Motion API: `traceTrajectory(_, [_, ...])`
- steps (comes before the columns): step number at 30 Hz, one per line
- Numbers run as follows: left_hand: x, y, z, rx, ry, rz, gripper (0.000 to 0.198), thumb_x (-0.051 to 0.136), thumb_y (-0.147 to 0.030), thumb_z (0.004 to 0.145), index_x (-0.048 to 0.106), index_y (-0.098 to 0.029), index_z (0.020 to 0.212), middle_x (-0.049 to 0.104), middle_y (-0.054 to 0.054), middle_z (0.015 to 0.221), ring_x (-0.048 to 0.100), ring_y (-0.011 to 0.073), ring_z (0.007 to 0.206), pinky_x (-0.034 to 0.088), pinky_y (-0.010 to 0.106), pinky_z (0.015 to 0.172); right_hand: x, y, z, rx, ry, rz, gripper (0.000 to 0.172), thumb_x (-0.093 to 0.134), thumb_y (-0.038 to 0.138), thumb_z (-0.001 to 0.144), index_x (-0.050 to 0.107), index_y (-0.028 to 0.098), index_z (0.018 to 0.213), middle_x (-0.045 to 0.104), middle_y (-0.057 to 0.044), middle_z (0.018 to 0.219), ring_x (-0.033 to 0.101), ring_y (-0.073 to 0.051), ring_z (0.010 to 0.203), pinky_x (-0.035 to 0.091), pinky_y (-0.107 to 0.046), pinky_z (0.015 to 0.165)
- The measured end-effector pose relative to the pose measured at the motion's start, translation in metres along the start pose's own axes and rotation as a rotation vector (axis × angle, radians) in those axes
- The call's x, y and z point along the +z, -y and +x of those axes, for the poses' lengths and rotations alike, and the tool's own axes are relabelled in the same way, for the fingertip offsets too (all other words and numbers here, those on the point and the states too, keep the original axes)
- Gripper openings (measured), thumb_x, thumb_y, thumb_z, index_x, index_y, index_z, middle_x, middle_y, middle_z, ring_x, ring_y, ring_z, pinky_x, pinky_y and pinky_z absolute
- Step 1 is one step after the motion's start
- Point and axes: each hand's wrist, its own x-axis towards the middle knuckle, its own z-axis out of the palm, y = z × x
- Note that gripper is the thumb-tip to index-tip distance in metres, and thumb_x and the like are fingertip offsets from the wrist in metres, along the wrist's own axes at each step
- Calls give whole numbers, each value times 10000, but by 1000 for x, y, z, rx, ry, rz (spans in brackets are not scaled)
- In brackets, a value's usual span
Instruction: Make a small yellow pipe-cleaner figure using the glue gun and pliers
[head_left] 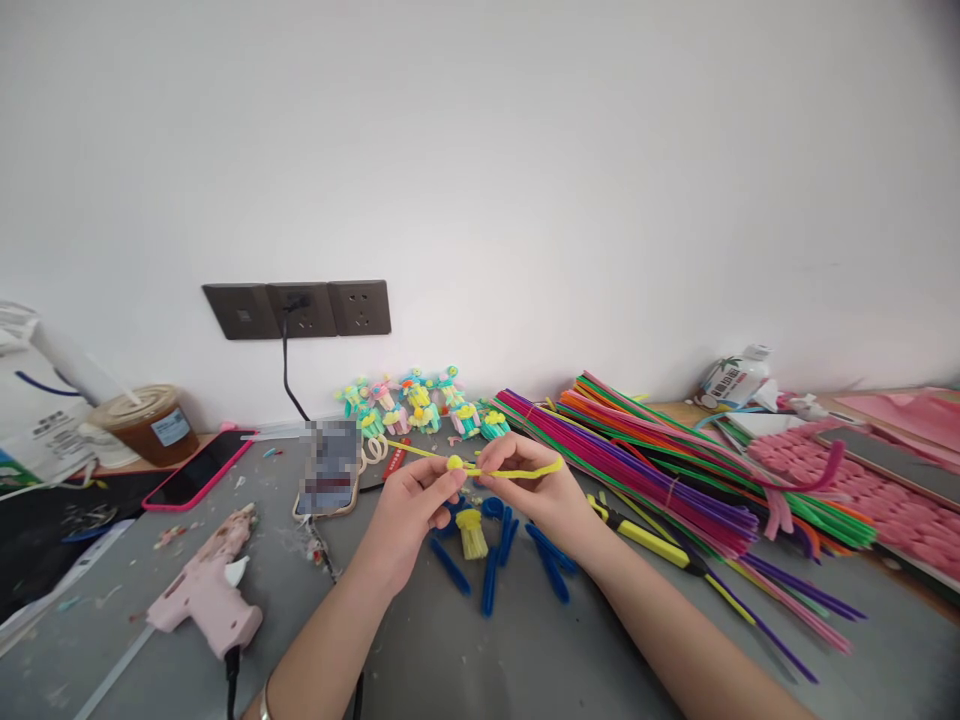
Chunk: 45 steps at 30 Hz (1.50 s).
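Between both hands, above the grey mat, a yellow pipe cleaner (536,472) is stretched sideways, with a small coil at its left end. My left hand (416,500) pinches that coiled end between thumb and fingers. Fingers of my right hand (532,490) are closed on the strand close by, and its loose tail sticks out to the right. Just below the hands lies a yellow pipe-cleaner bundle (472,535), tied near its top. Several folded blue pipe-cleaner pieces (490,580) are spread around it, some partly covered by the hands.
Behind the hands stand several small pastel pipe-cleaner figures (420,400). Bundles of coloured pipe cleaners (637,470) and a yellow cutter (652,540) lie at right. A pink glue gun (210,600), phone on a stand (330,470), pink-cased phone (201,470) and drink cup (150,425) occupy the left.
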Motion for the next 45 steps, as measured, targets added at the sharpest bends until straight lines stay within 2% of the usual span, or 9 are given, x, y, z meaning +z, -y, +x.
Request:
traceTrajectory(7, [-2,0,1,29,31,36,429,840,-517,601,606,-157,620,498,-31,601,359,75,553,278,203,479,-1,3,0,62,11,42,146,705,329,847,646,199,820,605,-13,800,576,-145,746,470,-276,688])
traceTrajectory(11, [-3,0,-1,24,188,187,408,800,-498,672,588,-154,612,472,-44,580,325,68,525,255,223,498,-2,6,0,126,43,116,185,744,355,810,651,195,819,587,9,759,539,-125,682,452,-259,640])
traceTrajectory(16, [-7,0,-2,67,347,373,334,770,-430,733,620,-153,623,586,0,644,478,111,643,354,245,629,-5,9,-1,245,219,171,185,765,339,790,676,177,802,617,7,723,551,-125,677,447,-262,647])
traceTrajectory(18, [-8,-1,-2,53,322,364,330,771,-436,729,633,-152,630,575,-7,638,460,102,618,342,241,604,-6,9,0,242,177,167,176,768,329,786,676,181,798,620,9,723,557,-123,671,449,-263,649])
traceTrajectory(20, [-7,-3,-1,20,230,299,339,778,-470,707,660,-154,670,540,-22,620,398,82,560,299,233,538,-5,7,1,205,72,174,177,786,315,767,658,192,778,626,10,738,569,-125,683,456,-263,655])
traceTrajectory(24, [-5,-4,1,-27,59,112,409,841,-507,596,719,-160,776,537,-17,644,397,86,570,280,216,485,-1,3,3,44,-76,142,184,788,295,762,629,208,728,634,-8,782,593,-153,791,474,-279,710])
traceTrajectory(29, [-7,-1,2,-9,26,-8,382,860,-487,579,727,-156,714,521,-12,610,413,88,586,290,197,484,6,2,1,-57,-71,46,187,776,281,771,615,213,706,590,-14,762,571,-166,780,466,-290,676])
traceTrajectory(38, [-4,-2,1,17,82,177,381,843,-485,601,740,-141,730,559,-6,591,374,74,501,253,226,464,0,-1,1,-15,-13,17,203,749,351,797,616,209,742,585,-15,753,553,-165,737,454,-294,660])
traceTrajectory(45, [-8,0,-2,89,307,385,246,722,-395,775,709,-153,738,595,4,668,472,117,625,355,240,601,-9,4,0,189,188,53,218,778,364,772,659,181,784,604,9,728,547,-132,678,444,-266,647])
